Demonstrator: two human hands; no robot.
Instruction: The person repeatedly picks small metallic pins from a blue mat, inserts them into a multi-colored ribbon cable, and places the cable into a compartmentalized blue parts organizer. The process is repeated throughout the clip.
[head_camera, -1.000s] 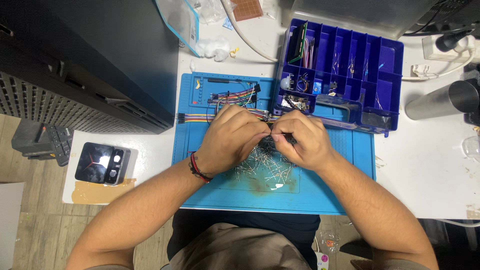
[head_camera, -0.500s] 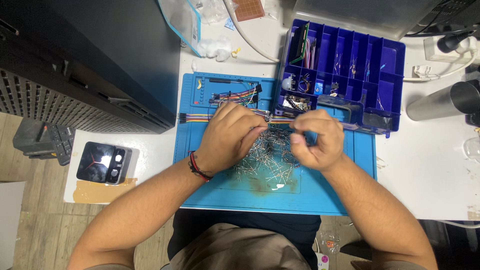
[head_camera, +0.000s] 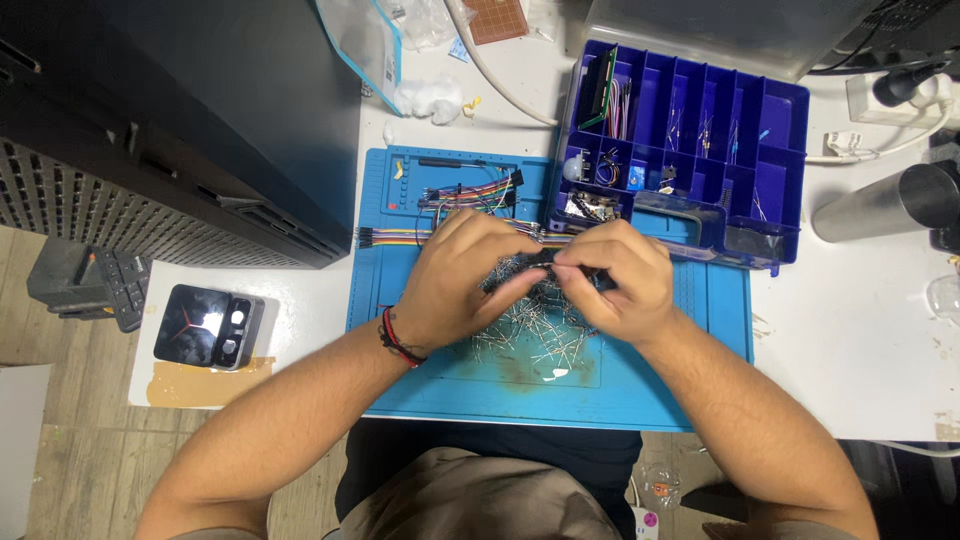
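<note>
Pinching: both hands now meet over the middle of the blue work mat (head_camera: 620, 400), fingertips together on a small dark component (head_camera: 548, 258) that is too small to identify.
Change: half a second ago the right hand sat apart, toward 3 o'clock of the left; it has since closed back in so the two hands touch again.
Left hand (head_camera: 462, 278): curled, fingers drawn in to a pinch on the small dark component; a red and black wristband (head_camera: 400, 340) sits on the wrist.
Right hand (head_camera: 615, 280): also curled, thumb and forefinger closed on the same piece from the 3 o'clock side.
Loose parts: a heap of thin metal-legged parts (head_camera: 535, 330) lies on the mat directly beneath the hands, spreading toward 6 o'clock.
Ribbon wires (head_camera: 390, 236): a multicoloured band runs across the mat at 9 o'clock of the hands.
Organiser: an open blue compartment box (head_camera: 785, 100) stands at 1 o'clock on the white counter (head_camera: 860, 340).
Meaning: the grip looks re-set, likely for working that one piece between both hands.
</note>
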